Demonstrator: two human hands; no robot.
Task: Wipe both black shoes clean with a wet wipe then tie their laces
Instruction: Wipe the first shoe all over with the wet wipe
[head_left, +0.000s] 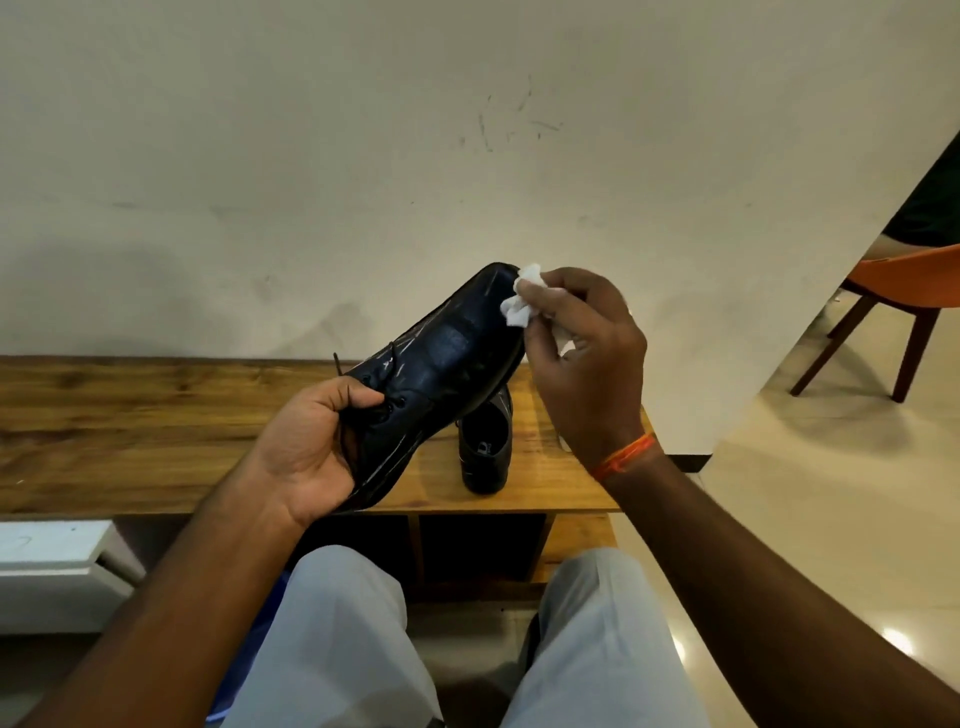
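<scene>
A: Which step? Where are the fingers?

B: Wiping. The left hand (311, 447) grips the raised glossy black leather lace-up shoe (441, 358); right-hand fingers (540, 332) pinch the crumpled white wet wipe (522, 301) at its toe.

A: Next?

B: Probably the second black shoe (485, 447) on the wooden surface (156, 415), then laces.

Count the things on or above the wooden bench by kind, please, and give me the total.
Black shoes: 2, one held shoe and one shoe on the bench
White wet wipes: 1, the wet wipe in the right hand
Total: 3
</scene>
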